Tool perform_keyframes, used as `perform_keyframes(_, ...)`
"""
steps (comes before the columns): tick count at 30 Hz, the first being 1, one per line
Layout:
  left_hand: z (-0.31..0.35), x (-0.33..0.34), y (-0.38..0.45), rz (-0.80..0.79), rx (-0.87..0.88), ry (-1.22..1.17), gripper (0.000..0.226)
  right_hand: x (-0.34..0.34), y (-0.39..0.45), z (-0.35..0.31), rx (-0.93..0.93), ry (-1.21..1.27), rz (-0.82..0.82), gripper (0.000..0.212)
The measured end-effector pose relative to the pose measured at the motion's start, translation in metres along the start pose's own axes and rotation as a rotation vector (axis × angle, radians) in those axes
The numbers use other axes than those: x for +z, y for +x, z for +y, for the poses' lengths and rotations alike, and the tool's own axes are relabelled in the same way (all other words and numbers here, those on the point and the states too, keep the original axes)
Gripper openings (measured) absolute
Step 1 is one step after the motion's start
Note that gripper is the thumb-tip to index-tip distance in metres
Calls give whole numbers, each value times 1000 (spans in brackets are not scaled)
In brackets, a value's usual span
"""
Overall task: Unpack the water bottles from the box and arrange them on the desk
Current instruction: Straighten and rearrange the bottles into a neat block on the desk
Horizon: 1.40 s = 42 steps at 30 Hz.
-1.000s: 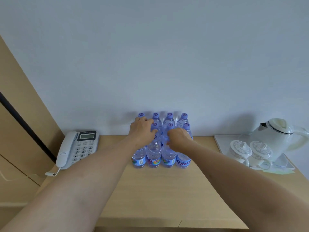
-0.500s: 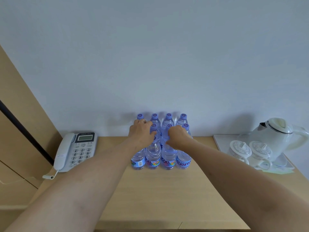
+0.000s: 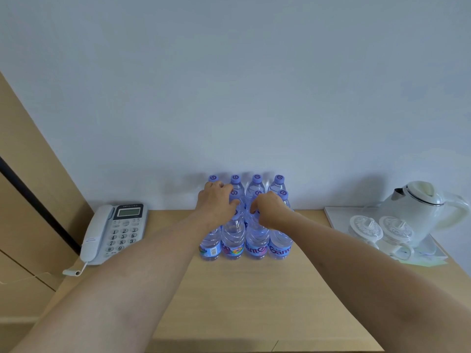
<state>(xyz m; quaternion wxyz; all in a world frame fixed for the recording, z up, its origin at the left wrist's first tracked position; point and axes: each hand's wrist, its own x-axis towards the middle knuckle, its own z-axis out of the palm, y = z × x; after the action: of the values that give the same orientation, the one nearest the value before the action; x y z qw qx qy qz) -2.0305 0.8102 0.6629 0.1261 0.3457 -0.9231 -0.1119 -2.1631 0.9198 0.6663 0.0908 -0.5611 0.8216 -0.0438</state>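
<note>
- Desk [image 3: 254, 301] — light wood, near half bare; both forearms reach across it from the bottom corners.
- Water bottles [image 3: 244, 240] upright in a tight block at the back centre of the desk, against the wall; front row of four touching side by side, blue labels facing the camera.
- Left hand [image 3: 216, 201] lies palm-down over the bottle tops on the left side of the block, fingers spread and loosely curled over the caps — not closed around any one bottle as far as I can see.
- Right hand [image 3: 271, 208] is curled on the neck of a middle-row bottle right of centre (fingers mostly hidden behind the knuckles, so the grip looks closed but I can't confirm it).
- Back row: four purple caps [image 3: 257, 178] clear above both hands.
- Phone [image 3: 114, 230] left of the bottles, well apart.
- Right side: white tray [image 3: 334, 217] carrying two lidded cups [image 3: 379, 230] and a kettle [image 3: 418, 210], apart from the block.
</note>
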Motion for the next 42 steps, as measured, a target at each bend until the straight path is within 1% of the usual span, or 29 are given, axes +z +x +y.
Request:
perform_keyframes(5,0,0,-2,-15,-5,4,34,1,0,-4,-25,-31,-11,36)
perform_keyframes(11,-1,-1,-3,-9,3,3,35,-1,-1,2,3,13,-27,39)
perform_keyframes(15,-5,-3,-3,3,-3,-10,38,2,-3,2,44,16,25,38)
perform_keyframes(22,-11,-6,-4,18,-20,-18,40,-1,-1,-3,37,-24,-21,38)
perform_keyframes(27,-21,-8,-7,19,-44,-19,37,-7,3,-27,-77,4,88,36)
perform_keyframes(29,-25,-9,-8,5,-55,-21,39,-6,6,-42,-83,13,84,34)
perform_keyframes(31,-30,-10,-9,-6,-56,-26,42,-2,7,-54,-37,-14,49,45)
perform_keyframes(32,-33,-11,-10,-7,-55,-24,42,1,8,-58,-20,-36,30,46)
perform_keyframes(33,-35,-12,-11,-6,-56,-19,40,4,8,-62,-11,-52,9,43)
perform_keyframes(36,-43,-14,-14,-9,-70,-13,32,7,10,-66,-12,-59,-12,26)
perform_keyframes(38,-48,-16,-16,-22,-82,-17,34,6,12,-66,-26,-58,-9,8)
perform_keyframes(39,-50,-16,-16,-26,-87,-18,37,5,13,-65,-47,-55,-3,11)
perform_keyframes(40,-52,-17,-16,-28,-93,-22,40,5,13,-64,-72,-55,0,23)
perform_keyframes(41,-53,-18,-16,-27,-96,-28,41,4,14,-63,-87,-42,-5,31)
perform_keyframes(42,-53,-18,-15,-26,-97,-33,42,4,15,-63,-101,-38,-7,34)
